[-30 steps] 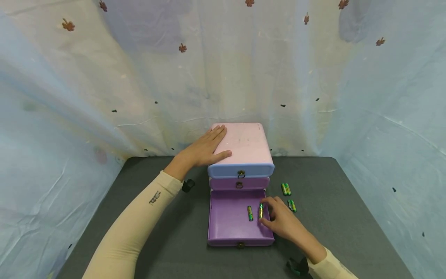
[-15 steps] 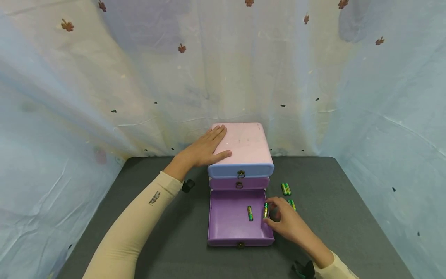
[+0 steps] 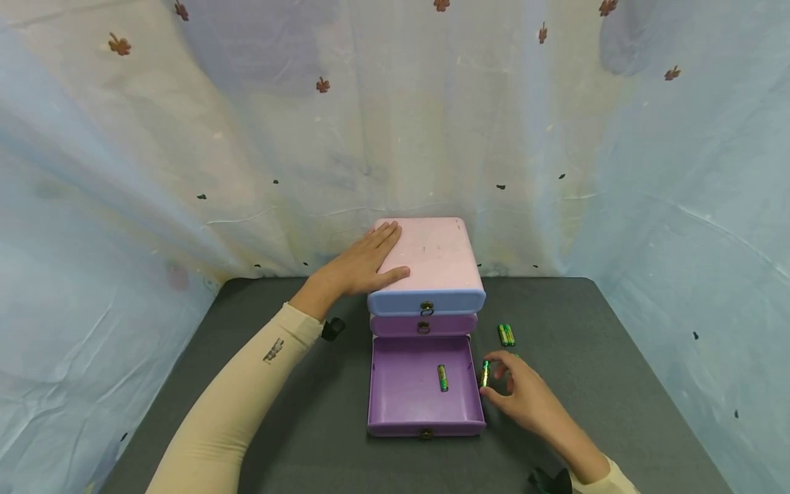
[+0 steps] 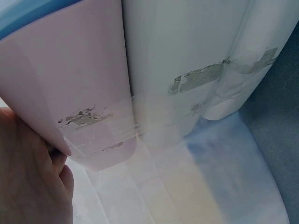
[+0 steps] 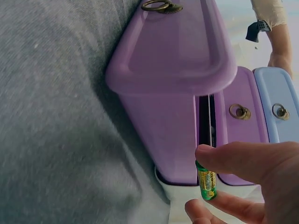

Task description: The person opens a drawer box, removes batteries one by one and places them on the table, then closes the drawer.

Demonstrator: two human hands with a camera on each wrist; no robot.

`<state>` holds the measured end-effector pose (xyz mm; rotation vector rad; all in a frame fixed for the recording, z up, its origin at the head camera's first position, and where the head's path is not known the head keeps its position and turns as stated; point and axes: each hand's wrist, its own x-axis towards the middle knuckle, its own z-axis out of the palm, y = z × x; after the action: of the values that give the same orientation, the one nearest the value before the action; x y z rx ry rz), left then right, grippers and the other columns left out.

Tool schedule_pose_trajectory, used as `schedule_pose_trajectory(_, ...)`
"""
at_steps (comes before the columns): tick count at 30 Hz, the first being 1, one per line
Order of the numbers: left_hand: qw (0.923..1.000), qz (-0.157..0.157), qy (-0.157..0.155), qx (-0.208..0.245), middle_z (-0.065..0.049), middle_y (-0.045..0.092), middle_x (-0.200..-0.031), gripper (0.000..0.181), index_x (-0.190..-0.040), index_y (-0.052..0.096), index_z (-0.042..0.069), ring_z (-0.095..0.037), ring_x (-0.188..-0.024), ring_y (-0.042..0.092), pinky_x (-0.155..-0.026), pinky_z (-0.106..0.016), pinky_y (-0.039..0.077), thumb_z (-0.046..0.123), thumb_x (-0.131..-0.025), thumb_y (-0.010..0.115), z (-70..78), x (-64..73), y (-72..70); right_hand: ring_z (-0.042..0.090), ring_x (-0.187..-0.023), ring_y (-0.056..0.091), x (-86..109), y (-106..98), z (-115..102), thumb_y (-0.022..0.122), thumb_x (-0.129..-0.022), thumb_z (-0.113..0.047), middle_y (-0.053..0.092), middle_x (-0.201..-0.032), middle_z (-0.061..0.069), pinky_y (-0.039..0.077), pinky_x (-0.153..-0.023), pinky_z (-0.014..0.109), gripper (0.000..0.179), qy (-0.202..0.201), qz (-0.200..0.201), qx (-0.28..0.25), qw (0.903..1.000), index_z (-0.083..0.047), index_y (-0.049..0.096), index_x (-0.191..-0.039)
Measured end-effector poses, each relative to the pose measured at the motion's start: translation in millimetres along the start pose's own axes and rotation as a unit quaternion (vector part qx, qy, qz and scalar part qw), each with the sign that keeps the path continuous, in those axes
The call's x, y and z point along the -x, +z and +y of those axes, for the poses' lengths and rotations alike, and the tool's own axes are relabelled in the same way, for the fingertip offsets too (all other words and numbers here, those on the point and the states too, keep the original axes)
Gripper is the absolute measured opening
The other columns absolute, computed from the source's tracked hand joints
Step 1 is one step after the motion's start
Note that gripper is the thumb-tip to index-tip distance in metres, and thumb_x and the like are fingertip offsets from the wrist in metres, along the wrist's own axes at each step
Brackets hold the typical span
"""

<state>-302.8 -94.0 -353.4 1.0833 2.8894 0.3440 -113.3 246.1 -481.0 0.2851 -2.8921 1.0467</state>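
Observation:
A small drawer cabinet (image 3: pixel 428 254) with a pink top stands at the middle of the table. My left hand (image 3: pixel 369 261) rests on the left part of that top, fingers straight; the left wrist view shows the cabinet's side. The lowest purple drawer (image 3: pixel 395 398) is pulled out, with one green battery (image 3: pixel 443 378) lying inside. Between thumb and fingertips my right hand (image 3: pixel 524 394) pinches another green battery (image 3: pixel 485 374), just outside the drawer's right wall. In the right wrist view the held battery (image 5: pixel 207 183) appears beside the drawer's side.
Two green batteries (image 3: pixel 507 335) lie side by side on the dark table (image 3: pixel 592 384), right of the cabinet. More batteries there are almost wholly hidden behind my right hand. The blue drawer front (image 3: pixel 401 302) and the middle purple one (image 3: pixel 395 325) are closed. A curtain (image 3: pixel 401 137) hangs behind.
My right hand has moved right with the pinched battery, from inside the drawer past its right wall. It now covers batteries seen before on the table. My left hand stays in place.

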Motion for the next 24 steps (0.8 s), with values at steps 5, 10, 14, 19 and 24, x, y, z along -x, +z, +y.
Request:
schedule_pose_trajectory(5, 1.0, 0.0, 0.001, 0.002, -0.004, -0.007, -0.181, 0.094, -0.173, -0.004, 0.012, -0.019, -0.166, -0.009, -0.134, -0.039, -0.005, 0.068, -0.109, 0.037, -0.4, 0.2, 0.0, 0.012, -0.069, 0.05, 2.9, -5, 7, 0.092, -0.086, -0.014, 0.063, -0.093, -0.001, 0.04, -0.059, 0.026, 0.052, -0.01, 0.004, 0.001, 0.9999, -0.008, 0.067, -0.131)
schedule_pose_trajectory(10, 1.0, -0.002, 0.002, 0.002, -0.004, -0.007, -0.181, 0.094, -0.173, -0.004, 0.012, -0.019, -0.166, -0.009, -0.134, -0.039, -0.005, 0.069, -0.109, 0.036, 0.1, 0.5, -0.4, 0.009, -0.069, 0.047, 8.0, -9, 19, 0.092, -0.086, -0.014, 0.061, -0.093, -0.001, 0.039, -0.059, 0.025, 0.049, -0.031, 0.001, -0.006, 0.9995, -0.006, 0.067, -0.129)
schedule_pose_trajectory(14, 1.0, -0.003, 0.006, 0.006, -0.005, -0.007, -0.181, 0.094, -0.173, -0.003, 0.012, -0.02, -0.166, -0.009, -0.134, -0.039, -0.005, 0.068, -0.109, 0.037, 1.3, 0.6, -1.4, 0.007, -0.068, 0.046, 12.1, -12, 27, 0.092, -0.086, -0.012, 0.061, -0.093, -0.001, 0.039, -0.059, 0.024, 0.049, -0.038, -0.006, 0.001, 0.9993, -0.006, 0.067, -0.128)
schedule_pose_trajectory(19, 1.0, -0.004, 0.003, -0.001, -0.005, -0.007, -0.181, 0.095, -0.173, -0.004, 0.011, -0.02, -0.166, -0.009, -0.134, -0.039, -0.005, 0.068, -0.109, 0.037, 0.3, 0.6, -0.7, 0.006, -0.067, 0.046, 14.5, -15, 35, 0.091, -0.087, -0.009, 0.061, -0.094, 0.0, 0.039, -0.058, 0.024, 0.049, -0.038, -0.013, 0.003, 0.9992, -0.005, 0.067, -0.13)
schedule_pose_trajectory(24, 1.0, -0.002, 0.002, 0.001, -0.005, -0.007, -0.181, 0.095, -0.173, -0.004, 0.012, -0.02, -0.166, -0.009, -0.134, -0.039, -0.005, 0.068, -0.109, 0.038, -0.5, 0.7, 0.0, 0.008, -0.067, 0.047, 17.3, -22, 41, 0.09, -0.088, -0.01, 0.06, -0.096, 0.0, 0.039, -0.057, 0.024, 0.05, -0.046, -0.028, -0.001, 0.9985, -0.004, 0.065, -0.131)
